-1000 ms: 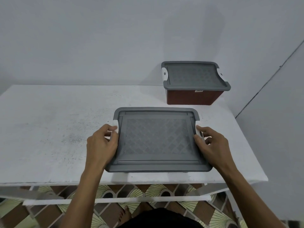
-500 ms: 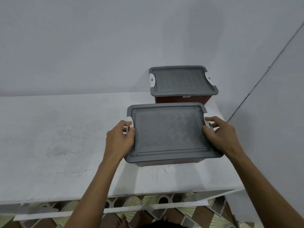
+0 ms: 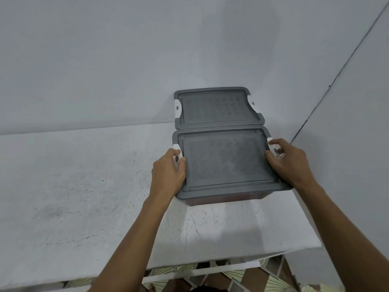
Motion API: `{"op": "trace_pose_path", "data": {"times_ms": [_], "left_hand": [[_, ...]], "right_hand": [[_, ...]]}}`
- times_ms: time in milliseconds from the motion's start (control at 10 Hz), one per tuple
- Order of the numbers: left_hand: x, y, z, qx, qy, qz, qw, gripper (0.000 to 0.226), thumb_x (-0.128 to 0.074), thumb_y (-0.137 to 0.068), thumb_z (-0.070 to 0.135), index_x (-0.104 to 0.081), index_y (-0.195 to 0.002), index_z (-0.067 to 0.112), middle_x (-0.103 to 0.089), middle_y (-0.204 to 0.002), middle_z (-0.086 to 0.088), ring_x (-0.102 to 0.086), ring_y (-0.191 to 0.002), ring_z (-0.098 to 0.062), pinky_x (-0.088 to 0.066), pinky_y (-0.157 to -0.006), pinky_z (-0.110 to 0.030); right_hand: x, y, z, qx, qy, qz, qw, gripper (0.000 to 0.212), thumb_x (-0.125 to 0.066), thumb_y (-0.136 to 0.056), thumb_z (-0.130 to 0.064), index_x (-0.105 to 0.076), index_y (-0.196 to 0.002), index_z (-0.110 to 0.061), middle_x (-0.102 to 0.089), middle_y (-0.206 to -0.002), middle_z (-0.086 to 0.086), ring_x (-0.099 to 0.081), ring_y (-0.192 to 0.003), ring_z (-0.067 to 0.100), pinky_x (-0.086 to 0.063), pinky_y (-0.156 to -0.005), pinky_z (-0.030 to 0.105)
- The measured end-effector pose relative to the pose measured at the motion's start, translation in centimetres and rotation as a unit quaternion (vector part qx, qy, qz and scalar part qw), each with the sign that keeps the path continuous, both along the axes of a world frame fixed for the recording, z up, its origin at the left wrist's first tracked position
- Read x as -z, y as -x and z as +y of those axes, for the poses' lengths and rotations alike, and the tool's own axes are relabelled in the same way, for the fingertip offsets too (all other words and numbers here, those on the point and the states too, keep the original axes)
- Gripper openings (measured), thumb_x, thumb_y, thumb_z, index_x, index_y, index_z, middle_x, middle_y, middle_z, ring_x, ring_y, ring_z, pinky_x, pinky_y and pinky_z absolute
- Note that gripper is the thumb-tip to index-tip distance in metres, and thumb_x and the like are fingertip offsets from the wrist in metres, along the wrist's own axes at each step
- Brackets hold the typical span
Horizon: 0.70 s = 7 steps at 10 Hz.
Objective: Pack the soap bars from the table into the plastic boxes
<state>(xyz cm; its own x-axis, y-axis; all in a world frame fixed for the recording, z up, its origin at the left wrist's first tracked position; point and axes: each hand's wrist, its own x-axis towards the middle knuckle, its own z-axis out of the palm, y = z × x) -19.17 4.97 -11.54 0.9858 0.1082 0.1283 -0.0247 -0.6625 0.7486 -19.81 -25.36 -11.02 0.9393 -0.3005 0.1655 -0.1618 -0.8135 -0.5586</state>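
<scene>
A brown plastic box with a grey patterned lid (image 3: 226, 159) sits on the white table (image 3: 73, 197) at the back right. My left hand (image 3: 168, 172) grips its left side at the white latch, and my right hand (image 3: 287, 161) grips its right side at the other latch. Directly behind it, lid edge to lid edge, stands a second closed box with the same grey lid (image 3: 216, 107), against the wall. No soap bars are in view; both lids hide the contents.
The wall (image 3: 105, 60) runs along the table's back edge and a second wall (image 3: 357, 144) meets it at the right corner. The table's front edge lies near me, with a patterned tile floor (image 3: 242, 279) below.
Both hands have pushed the near box away from the table's front edge toward the back right, until it sits right in front of the second box.
</scene>
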Motion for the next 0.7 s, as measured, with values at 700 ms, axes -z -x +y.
{"op": "trace_pose_path", "data": {"times_ms": [700], "left_hand": [[0.9, 1.2, 4.6, 0.171, 0.033, 0.064, 0.983, 0.048, -0.046, -0.096, 0.045, -0.037, -0.142, 0.037, -0.052, -0.116, 0.016, -0.063, -0.09, -0.005, -0.048, -0.075, -0.012]], "right_hand": [[-1.6, 0.1, 2.1, -0.004, 0.043, -0.016, 0.999, 0.035, -0.059, -0.092, -0.03, -0.063, -0.124, -0.016, -0.055, -0.127, 0.014, -0.049, -0.118, 0.035, -0.043, -0.098, 0.046]]}}
